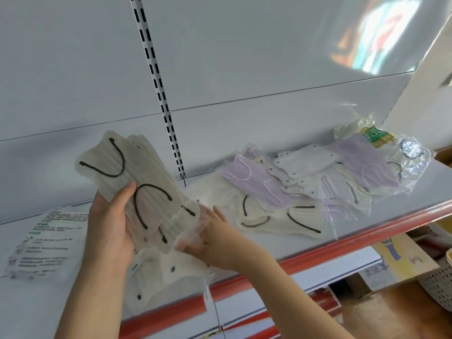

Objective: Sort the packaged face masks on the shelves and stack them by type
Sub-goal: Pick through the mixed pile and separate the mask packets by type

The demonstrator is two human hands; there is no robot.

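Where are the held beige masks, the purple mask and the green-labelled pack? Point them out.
Held beige masks (137, 172), head view: on the front mask's pleated face.
Purple mask (254, 179), head view: on its pleated middle.
Green-labelled pack (375, 137), head view: on the label.

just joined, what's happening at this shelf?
A person is sorting packaged masks. The left hand grips a fanned bunch of cream masks with black ear loops, raised above the shelf. The right hand touches the bunch's lower edge from below. A mixed pile of purple, white and cream packs lies unsorted further right on the shelf.
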